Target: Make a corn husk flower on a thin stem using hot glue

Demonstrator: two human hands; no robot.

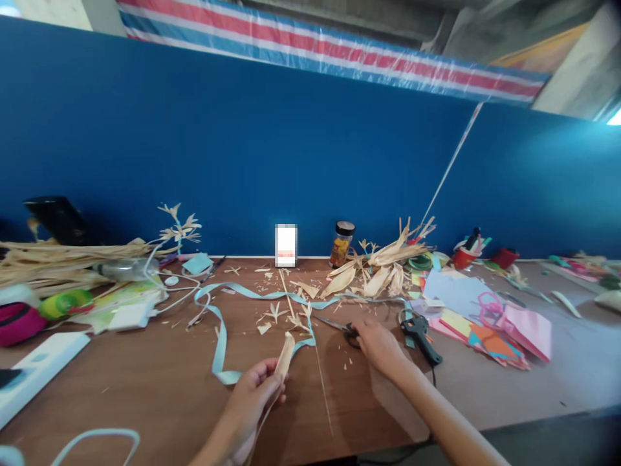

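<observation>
My left hand (259,391) pinches a folded strip of dry corn husk (285,356) above the table, and its tail hangs toward me. At the middle of the table my right hand (376,343) has its fingers on the handles of black scissors (350,332); the blades point left and the grip is partly hidden. Between the hands lie small star-shaped husk flowers (274,313), one of them on a stem wrapped in blue. A long light-blue ribbon (220,353) curls across the table behind my left hand.
A black glue gun (421,340) lies right of my right hand, near coloured paper (492,343). Corn husks (383,272) are piled behind, beside a dark-lidded jar (342,246). A white power strip (36,375) sits at the left, and a blue partition (272,149) stands behind.
</observation>
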